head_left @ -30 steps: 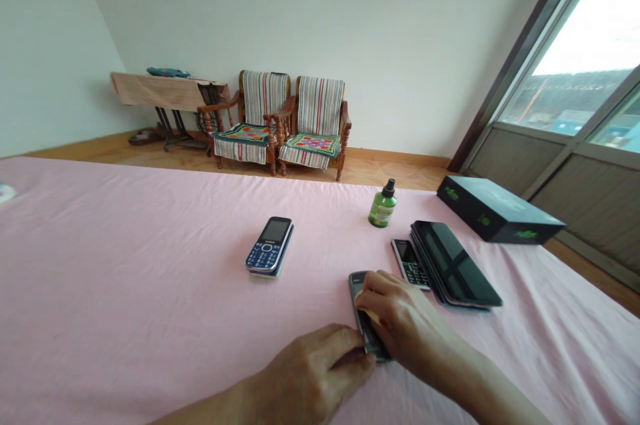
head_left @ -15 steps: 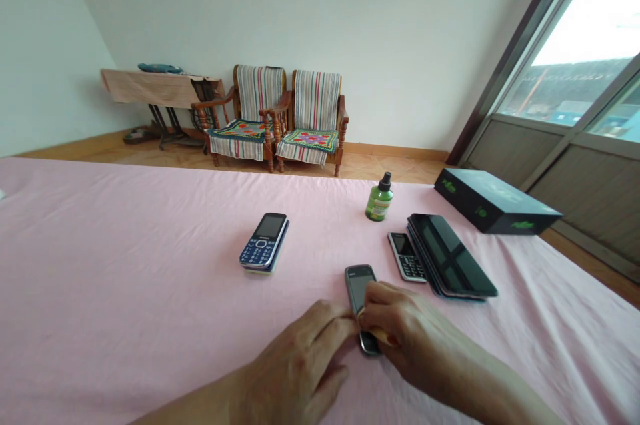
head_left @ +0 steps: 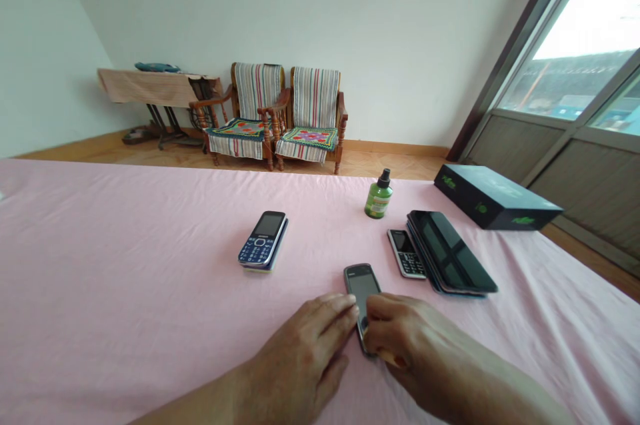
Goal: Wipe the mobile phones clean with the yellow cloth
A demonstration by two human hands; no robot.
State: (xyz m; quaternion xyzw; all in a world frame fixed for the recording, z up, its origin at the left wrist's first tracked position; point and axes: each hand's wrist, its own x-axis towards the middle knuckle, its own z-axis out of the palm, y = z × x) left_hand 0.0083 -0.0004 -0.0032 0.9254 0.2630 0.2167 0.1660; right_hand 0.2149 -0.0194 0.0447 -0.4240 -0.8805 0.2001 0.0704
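Observation:
A dark phone (head_left: 361,285) lies on the pink cloth (head_left: 125,265) in front of me. My left hand (head_left: 305,358) rests beside its left edge with fingertips touching it. My right hand (head_left: 407,345) covers its near end, fingers curled and pressed on it, with something yellowish under the fingers that I cannot make out. A blue keypad phone (head_left: 263,249) lies further left. A small black keypad phone (head_left: 406,253) lies to the right, next to a stack of dark tablets (head_left: 450,253).
A green bottle (head_left: 378,197) with a black cap stands behind the phones. A black box (head_left: 495,197) sits at the table's far right edge. Two striped wooden chairs (head_left: 287,118) and a covered side table (head_left: 150,86) stand by the far wall. A window is on the right.
My right hand has slid back along the dark phone toward me, uncovering its top half. My left hand has moved forward and up against the phone's left side.

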